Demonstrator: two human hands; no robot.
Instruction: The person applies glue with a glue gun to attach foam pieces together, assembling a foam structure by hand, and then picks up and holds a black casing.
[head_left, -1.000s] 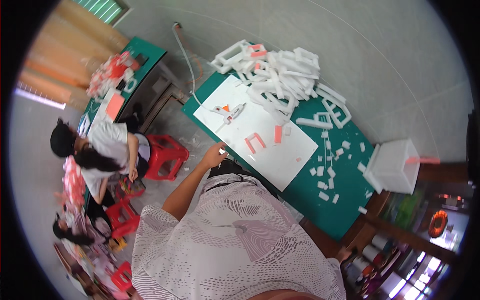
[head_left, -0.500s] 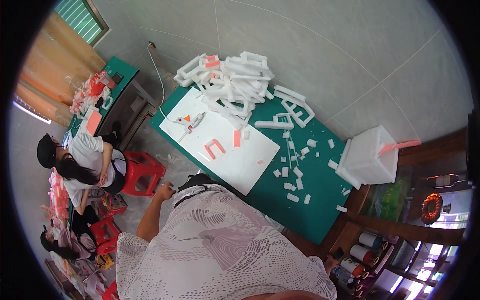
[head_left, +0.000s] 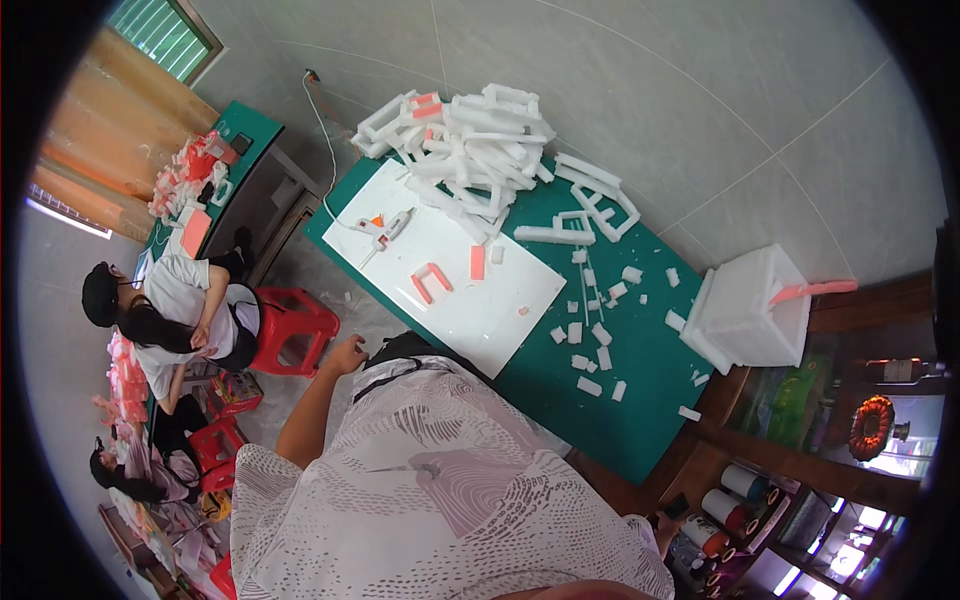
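My left hand hangs off the near left edge of the green table, fingers loosely curled, with nothing visible in it. It is close to the corner of a white board lying on the table. On the board lie a glue gun, an orange U-shaped piece and a short orange strip. A heap of white foam frames covers the table's far end. My right hand barely shows past my patterned shirt, beside a small dark object.
Small foam blocks are scattered on the green table. A white foam box with an orange strip stands at its right end. A red stool and a seated person are on the left. Shelves with spools are at lower right.
My left hand has left the white board's edge and dropped down beside the table. The whole view has shifted, so the table now sits further up and right.
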